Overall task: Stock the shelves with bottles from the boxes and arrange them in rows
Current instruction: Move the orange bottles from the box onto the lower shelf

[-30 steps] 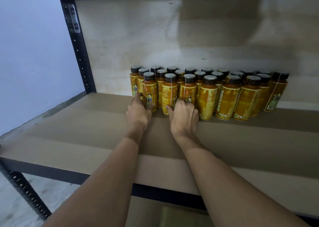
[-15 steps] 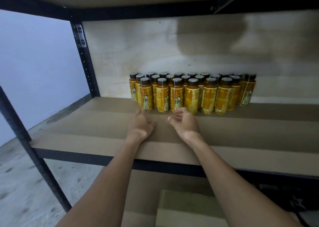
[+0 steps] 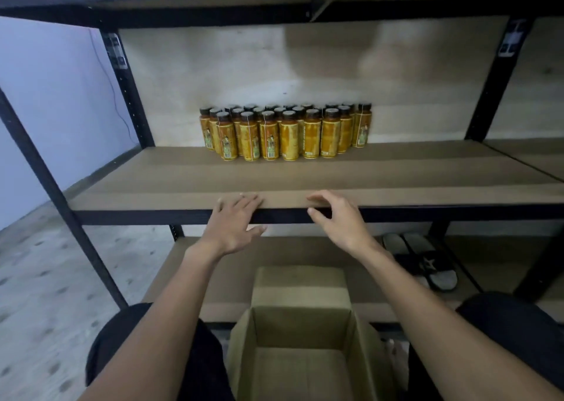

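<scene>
We cannot count the back rows of bottles [image 3: 285,132] behind the front row; their labels are too small to read. The box [image 3: 308,355] runs off the bottom edge.

Bottles [image 3: 285,133] bunched in rows at twelve o'clock, back of the shelf [image 3: 305,177]; open box [image 3: 305,339] at six, below; slippers [image 3: 422,260] at four, under the shelf.

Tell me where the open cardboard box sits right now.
In the head view, the open cardboard box sits bottom centre, between the person's forearms, below the shelf holding the bottles.
</scene>
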